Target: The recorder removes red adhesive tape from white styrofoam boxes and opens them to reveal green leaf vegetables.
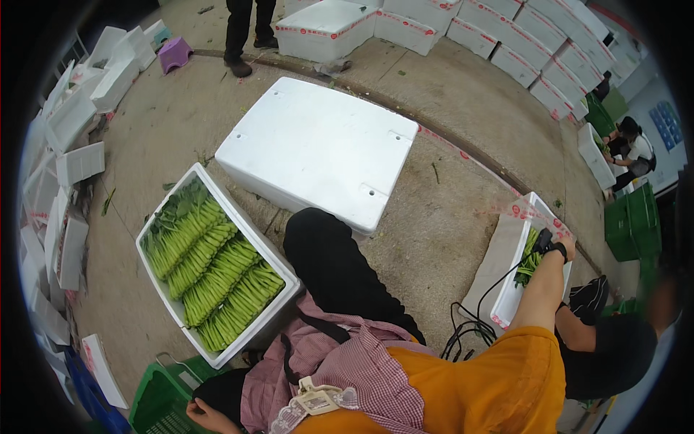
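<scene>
My right arm reaches far to the right, and my right hand [568,248] is at the rim of a white foam box [512,295]. A black band and a small black device [542,240] sit by the wrist. Its fingers are too small and covered to make out. Loose green stalks [531,264] lie inside that box. My left hand [207,417] rests low at the left by my dark-clothed leg, fingers loosely apart with nothing seen in them. Close by stands an open foam box [160,286] packed with rows of green stalk bundles [210,253].
A closed white foam box [318,137] stands ahead. Green crates [155,401] are at lower left and right [632,224]. Black cables [466,329] lie by the right box. A person in black [614,354] is close on my right. Stacked foam boxes [506,43] line the back.
</scene>
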{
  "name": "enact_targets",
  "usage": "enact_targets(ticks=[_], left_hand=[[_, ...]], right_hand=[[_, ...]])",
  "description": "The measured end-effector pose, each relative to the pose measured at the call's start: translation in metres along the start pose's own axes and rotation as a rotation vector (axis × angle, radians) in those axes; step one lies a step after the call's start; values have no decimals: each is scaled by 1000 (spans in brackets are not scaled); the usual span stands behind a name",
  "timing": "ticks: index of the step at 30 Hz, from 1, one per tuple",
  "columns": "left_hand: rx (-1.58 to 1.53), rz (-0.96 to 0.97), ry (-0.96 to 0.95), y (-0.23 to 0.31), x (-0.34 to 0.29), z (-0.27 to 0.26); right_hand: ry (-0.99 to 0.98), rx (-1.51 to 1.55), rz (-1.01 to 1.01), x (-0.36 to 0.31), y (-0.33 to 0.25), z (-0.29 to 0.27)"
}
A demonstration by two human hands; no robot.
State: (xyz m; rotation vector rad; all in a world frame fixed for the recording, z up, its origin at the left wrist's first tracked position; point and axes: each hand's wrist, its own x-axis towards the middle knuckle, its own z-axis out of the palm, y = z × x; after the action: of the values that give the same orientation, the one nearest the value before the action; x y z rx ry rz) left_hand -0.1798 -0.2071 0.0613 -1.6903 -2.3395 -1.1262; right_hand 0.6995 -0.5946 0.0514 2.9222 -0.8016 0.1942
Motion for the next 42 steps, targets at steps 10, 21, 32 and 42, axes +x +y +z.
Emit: enact_targets(ticks=[10,21,32,42], left_hand=[[24,-17,-13,13,6,-1],[75,-53,-54,-52,21,30],[-29,15,-48,7,12,25],[265,48,55,-10,4,3]], right_hand=[[-54,-20,112,-12,81,-30],[-157,1578,-515,-1,-39,23],[-629,1056,-770,-333,-284,147],[-489,957,-720,-358,-326,124]])
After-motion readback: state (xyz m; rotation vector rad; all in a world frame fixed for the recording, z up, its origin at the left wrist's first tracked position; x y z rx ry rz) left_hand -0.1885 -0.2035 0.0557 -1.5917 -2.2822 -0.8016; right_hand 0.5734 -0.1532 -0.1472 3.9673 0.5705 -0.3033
